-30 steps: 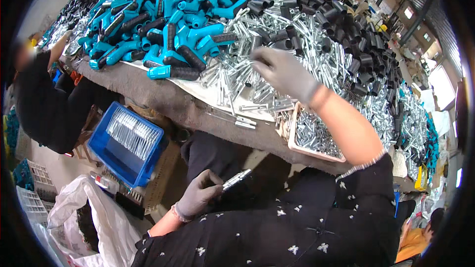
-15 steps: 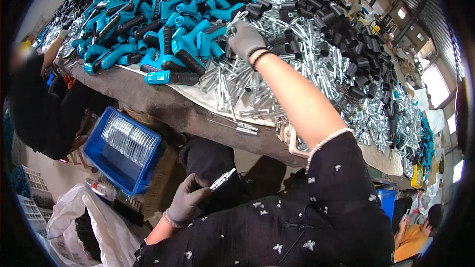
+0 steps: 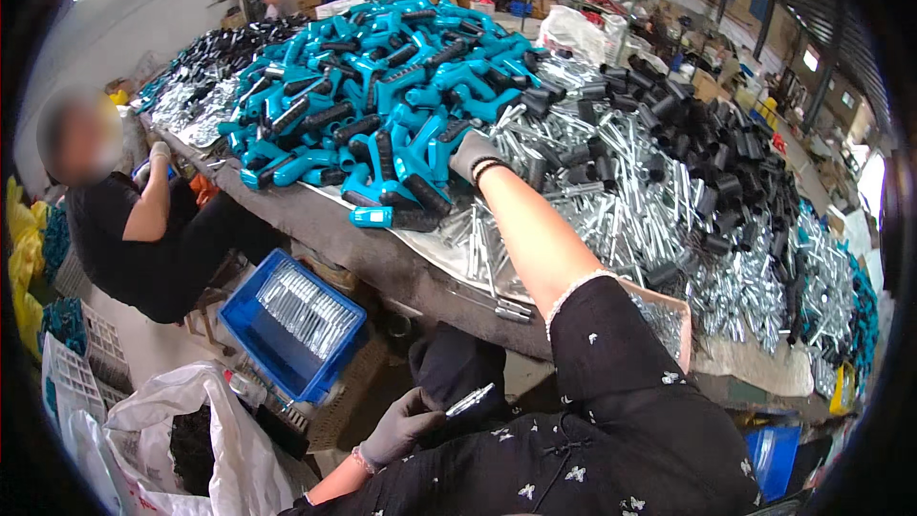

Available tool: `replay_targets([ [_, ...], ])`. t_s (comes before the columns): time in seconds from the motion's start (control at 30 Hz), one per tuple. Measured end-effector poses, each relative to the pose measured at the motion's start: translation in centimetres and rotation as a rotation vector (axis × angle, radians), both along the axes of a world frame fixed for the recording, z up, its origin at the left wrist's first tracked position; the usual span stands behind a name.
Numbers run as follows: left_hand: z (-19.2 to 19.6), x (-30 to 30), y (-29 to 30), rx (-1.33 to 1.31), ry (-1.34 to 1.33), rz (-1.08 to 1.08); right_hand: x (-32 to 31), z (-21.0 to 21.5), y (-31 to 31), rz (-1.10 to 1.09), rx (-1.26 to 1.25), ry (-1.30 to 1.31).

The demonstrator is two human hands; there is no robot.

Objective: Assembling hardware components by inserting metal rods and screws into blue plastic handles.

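My left hand (image 3: 396,428), in a grey glove, is low in front of my body, its fingers closed around a slim silver metal rod-like part (image 3: 470,399). Stretched out over the heaped table, my right hand (image 3: 473,155) is gloved too and touches the edge of a pile of teal and black pistol-shaped handles (image 3: 382,100). Its fingertips are partly hidden there, so whether they grip anything does not show. Beneath that forearm spreads a heap of silver metal rods (image 3: 611,210). Black plastic sleeves (image 3: 726,172) lie among and behind the rods.
Left of my knees, a blue bin (image 3: 260,349) holds a row of silver parts (image 3: 304,311). A white sack (image 3: 172,401) stands at lower left. A small silver piece (image 3: 514,311) lies on the table's front edge. A co-worker (image 3: 129,220) sits at the left.
The view has tilted up and left, so the co-worker and hall show more. My right hand has shifted left from the rods to the teal handles. My left hand still holds the silver part.
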State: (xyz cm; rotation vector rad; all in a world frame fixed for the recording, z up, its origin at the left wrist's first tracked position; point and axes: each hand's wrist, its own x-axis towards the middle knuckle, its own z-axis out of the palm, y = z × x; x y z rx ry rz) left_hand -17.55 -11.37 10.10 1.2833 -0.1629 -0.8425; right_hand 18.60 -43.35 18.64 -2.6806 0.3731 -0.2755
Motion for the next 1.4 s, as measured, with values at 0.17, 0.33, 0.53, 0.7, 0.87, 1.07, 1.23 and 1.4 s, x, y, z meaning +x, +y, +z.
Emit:
replay_targets([
  [0.17,1.5,-0.3,0.4,-0.026,0.066,0.066,-4.7,6.7,3.7,0.322,-0.238,0.198],
  [0.33,2.1,0.1,-1.9,-0.030,0.035,-0.042,-15.3,11.8,-4.3,0.401,-0.336,-0.012],
  [0.53,3.4,-1.9,-5.6,0.009,0.140,-0.189,-40.4,13.3,-8.4,0.226,0.789,-0.384],
  [0.7,3.5,-3.9,-9.3,-0.015,0.145,-0.430,-56.1,6.4,-8.0,-0.077,0.746,-0.489],
  [0.87,4.2,-5.8,-11.9,-0.007,0.222,-0.535,-62.8,-0.5,-5.3,-0.272,0.964,-0.444],
  [1.07,3.8,-6.4,-13.0,0.005,0.187,-0.563,-65.3,-2.7,-6.3,-0.366,1.150,-0.259],
  [1.23,3.1,-5.9,-13.5,0.021,0.179,-0.567,-63.6,-4.2,-7.5,-0.290,1.156,-0.107],
  [1.4,4.0,-5.3,-13.9,0.113,0.186,-0.586,-61.1,-4.3,-7.6,-0.175,1.037,0.007],
])
